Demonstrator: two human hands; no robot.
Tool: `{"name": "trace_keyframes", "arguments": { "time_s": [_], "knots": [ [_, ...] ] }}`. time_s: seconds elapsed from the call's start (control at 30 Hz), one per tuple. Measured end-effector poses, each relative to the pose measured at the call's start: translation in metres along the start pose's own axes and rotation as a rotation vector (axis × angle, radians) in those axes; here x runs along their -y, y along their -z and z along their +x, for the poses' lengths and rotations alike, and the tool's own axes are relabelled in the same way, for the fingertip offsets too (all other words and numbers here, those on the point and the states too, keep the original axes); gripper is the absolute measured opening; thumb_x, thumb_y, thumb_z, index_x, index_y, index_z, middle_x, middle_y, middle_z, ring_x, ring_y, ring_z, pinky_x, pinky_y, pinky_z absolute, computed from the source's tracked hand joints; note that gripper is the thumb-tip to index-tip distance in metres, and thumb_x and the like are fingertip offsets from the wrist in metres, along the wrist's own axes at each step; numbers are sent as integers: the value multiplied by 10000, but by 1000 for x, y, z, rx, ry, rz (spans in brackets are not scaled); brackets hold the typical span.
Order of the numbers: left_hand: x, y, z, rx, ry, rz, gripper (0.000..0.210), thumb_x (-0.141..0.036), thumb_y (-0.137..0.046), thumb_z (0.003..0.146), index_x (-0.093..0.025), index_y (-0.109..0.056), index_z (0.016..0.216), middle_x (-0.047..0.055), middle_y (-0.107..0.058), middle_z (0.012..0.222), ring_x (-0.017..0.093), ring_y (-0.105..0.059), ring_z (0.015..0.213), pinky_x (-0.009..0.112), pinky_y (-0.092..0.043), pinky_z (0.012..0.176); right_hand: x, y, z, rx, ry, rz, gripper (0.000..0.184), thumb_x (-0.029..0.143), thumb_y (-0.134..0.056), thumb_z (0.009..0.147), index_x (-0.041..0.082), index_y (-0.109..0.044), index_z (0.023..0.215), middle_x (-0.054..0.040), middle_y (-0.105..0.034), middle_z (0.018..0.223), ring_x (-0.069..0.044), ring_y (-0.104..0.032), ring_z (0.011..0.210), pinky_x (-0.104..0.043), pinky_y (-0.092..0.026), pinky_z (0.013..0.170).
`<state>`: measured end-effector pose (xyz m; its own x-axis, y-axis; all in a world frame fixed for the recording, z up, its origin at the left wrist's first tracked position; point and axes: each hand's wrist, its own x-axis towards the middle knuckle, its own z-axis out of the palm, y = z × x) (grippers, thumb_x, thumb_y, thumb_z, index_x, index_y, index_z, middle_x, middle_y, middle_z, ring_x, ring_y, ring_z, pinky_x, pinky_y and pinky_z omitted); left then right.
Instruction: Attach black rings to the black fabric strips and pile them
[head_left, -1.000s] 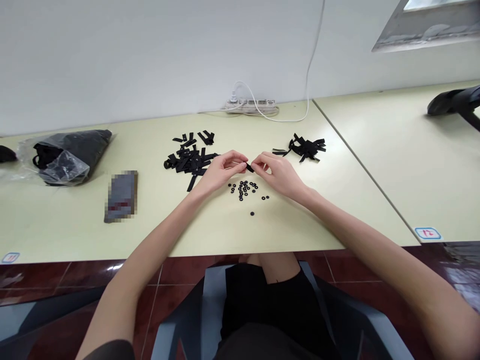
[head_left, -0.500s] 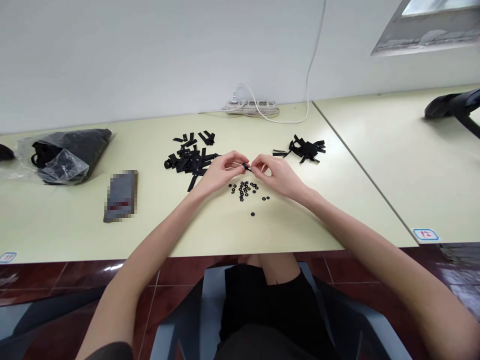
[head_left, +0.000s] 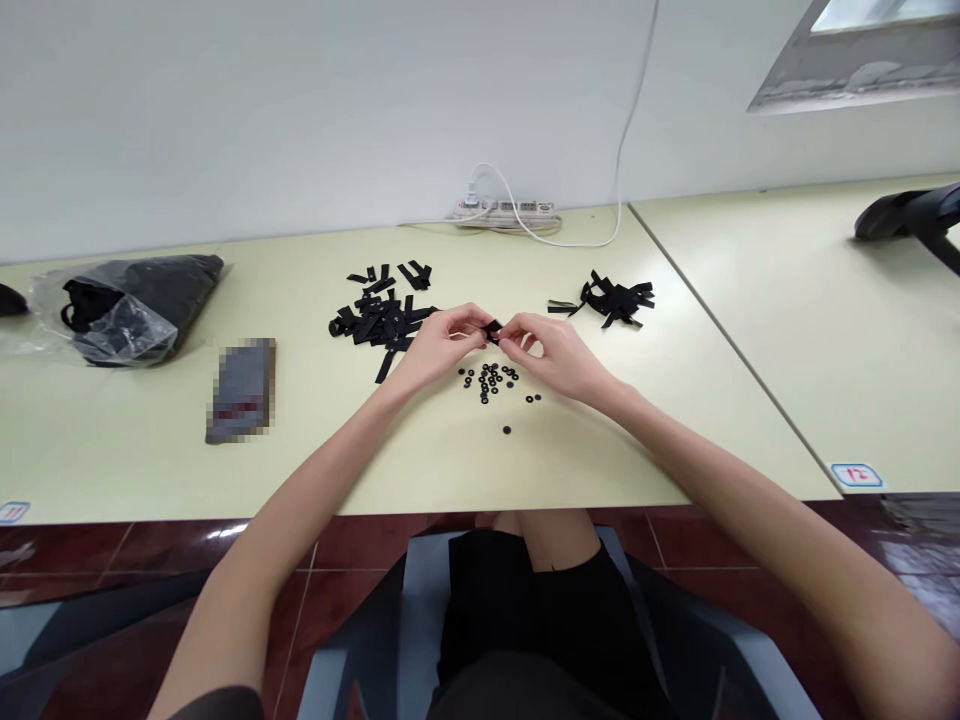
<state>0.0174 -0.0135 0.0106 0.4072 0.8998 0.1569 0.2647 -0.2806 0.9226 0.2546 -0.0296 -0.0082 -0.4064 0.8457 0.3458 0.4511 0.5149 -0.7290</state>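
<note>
Dead centre now, a short black strip (head_left: 493, 331), held between two sets of fingertips over the desk (head_left: 420, 450). Left hand (head_left: 448, 345) pinched narrow on one side, thumb against fingers; right hand (head_left: 551, 350) just as tight on the other, grip closed on the same strip. Looks like a piece midway through handling: picked up, not yet laid down. Can't tell about any small part tucked in there; too much hidden by the fingers.

Just on the near side, a scatter of small round black pieces (head_left: 491, 380), several with pale centres, loose on the desk; plenty left to use, by the look of it. Nearer the front edge, one lone dark disc (head_left: 507, 430).

Off to the left, a broad heap of black strips (head_left: 379, 320); well apart to the right, a smaller tangled pile (head_left: 616, 298). Possibly one batch done and one waiting; no telling which. Farther out, a clear plastic bag (head_left: 176, 295) with dark contents, and toward the back, a power strip (head_left: 525, 213).
</note>
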Motion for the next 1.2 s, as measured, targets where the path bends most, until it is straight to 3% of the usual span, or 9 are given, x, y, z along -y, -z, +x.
{"name": "trace_keyframes", "arguments": {
  "time_s": [0.17,0.4,0.57,0.97,1.2],
  "knots": [
    [-4,0,-1,29,-8,-2,260,-473,-804,992,-217,-804,1042,90,-848,1124,230,-787,1037,418,-614,1022,5,0,0,-36,-19,31,269,501,-618,1123,274,-700,1004,-60,-831,1049,-229,-712,875,-435,-588,838],
    [-6,-2,-4,63,35,-22,332,-537,-791,1027,-212,-818,966,101,-860,1012,216,-785,910,401,-613,905,12,4,-2,-137,82,-8,119,366,-633,1111,279,-701,1067,-61,-781,1076,-226,-715,949,-413,-594,871],
    [-5,-2,-3,109,20,13,330,-505,-760,1051,-188,-834,999,105,-863,1014,207,-791,939,366,-605,923,1,4,-1,-145,184,-92,113,332,-629,1121,265,-720,1126,-59,-750,1063,-216,-710,947,-386,-588,863],
    [-12,-7,-7,149,-52,59,416,-542,-675,1118,-183,-806,954,88,-836,963,180,-743,871,334,-584,889,-2,5,-2,-158,163,-167,132,371,-671,1136,254,-689,1077,-61,-775,1054,-215,-706,923,-367,-532,806],
    [-16,-4,-6,182,-12,-32,368,-492,-669,1126,-195,-758,927,64,-771,892,152,-689,780,314,-586,797,3,7,-2,-113,249,-196,154,304,-600,1148,262,-717,1239,-95,-766,1192,-255,-706,1037,-413,-569,870]
  ]
}}
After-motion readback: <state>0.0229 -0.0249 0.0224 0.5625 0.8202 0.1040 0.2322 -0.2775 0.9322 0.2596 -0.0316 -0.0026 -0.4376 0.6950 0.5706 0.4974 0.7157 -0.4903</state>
